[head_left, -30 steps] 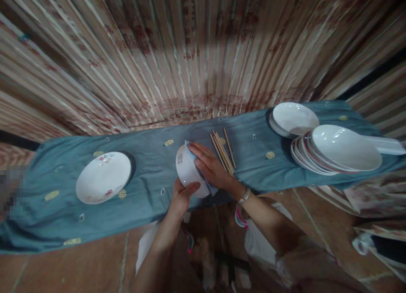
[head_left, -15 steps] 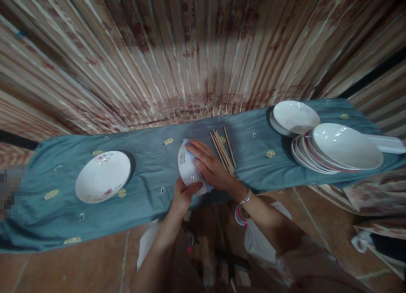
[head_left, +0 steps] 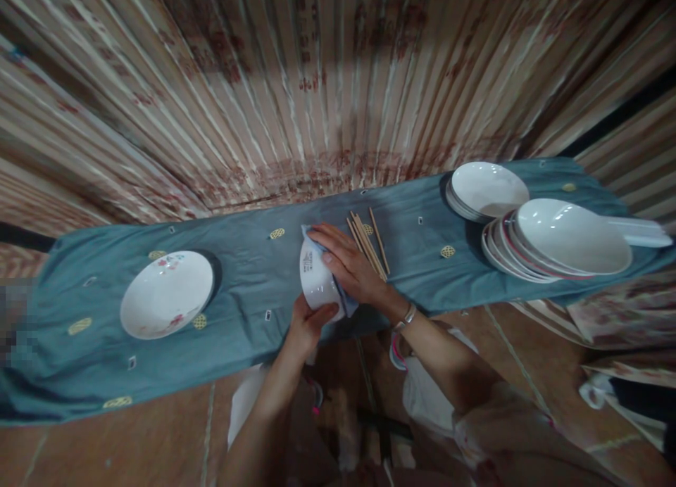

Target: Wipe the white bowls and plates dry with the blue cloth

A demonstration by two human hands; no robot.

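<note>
A white bowl (head_left: 315,274) with dark printing on its underside is tilted on edge near the table's middle. My left hand (head_left: 311,321) is closed on its lower rim, thumb across the near side. Against the bowl's right side, my right hand (head_left: 348,262) presses a light blue cloth (head_left: 349,305), its fingers stretched over the upper edge. Part of the cloth sticks out above the bowl and part below my palm. Just right of my right hand lie several wooden chopsticks (head_left: 365,244), with one chopstick (head_left: 379,241) set slightly apart.
A flower-patterned white dish (head_left: 167,295) sits on the left of the blue-green tablecloth (head_left: 248,283). At the right stand a stack of white bowls (head_left: 489,189), a taller stack (head_left: 573,237) and white spoons (head_left: 641,232). A pleated curtain (head_left: 338,86) hangs behind.
My right hand and the cloth have shifted slightly over the bowl, and more of its printed underside shows. The whole view has moved a little; the other dishes stay put.
</note>
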